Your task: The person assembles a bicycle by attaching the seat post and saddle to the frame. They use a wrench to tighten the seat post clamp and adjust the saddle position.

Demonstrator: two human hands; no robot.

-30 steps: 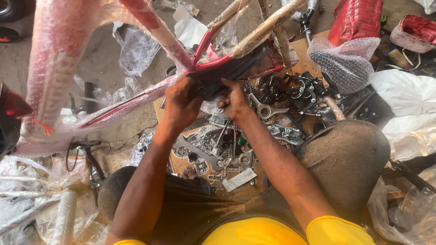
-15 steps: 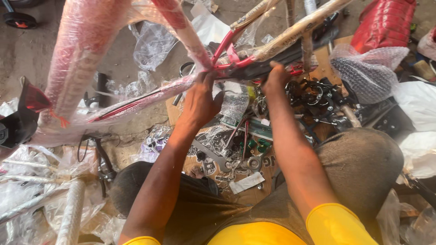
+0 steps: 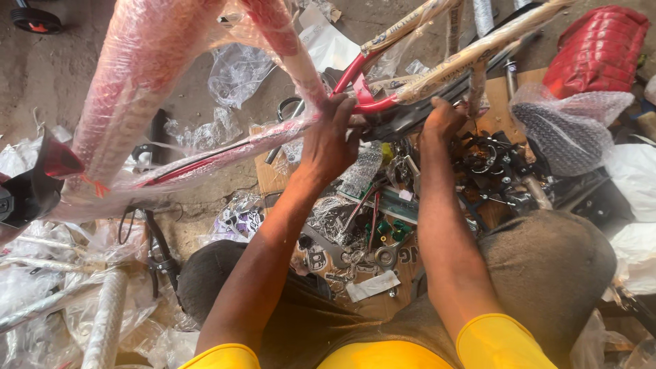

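Two hands work at the junction of a red bicycle frame (image 3: 205,160) still wrapped in clear plastic and bubble wrap. The left hand (image 3: 328,140) is closed around the frame where its tubes meet, thumb and fingers curled over the wrap. The right hand (image 3: 443,119) grips a black part (image 3: 403,119) fixed under the paper-wrapped tubes (image 3: 471,51); its fingertips are hidden, so how tightly it closes cannot be told.

Below the hands a flattened cardboard sheet (image 3: 273,178) carries a heap of loose metal hardware (image 3: 369,225): a spanner (image 3: 383,256), brackets, green-handled tools. A red quilted seat pad (image 3: 598,48) lies at the upper right, beside a saddle in bubble wrap (image 3: 567,130). Crumpled clear plastic (image 3: 236,72) litters the bare concrete floor (image 3: 41,82), and a small black wheel (image 3: 37,17) sits in the upper left corner. White wrapped tubes (image 3: 106,321) lie at the lower left.
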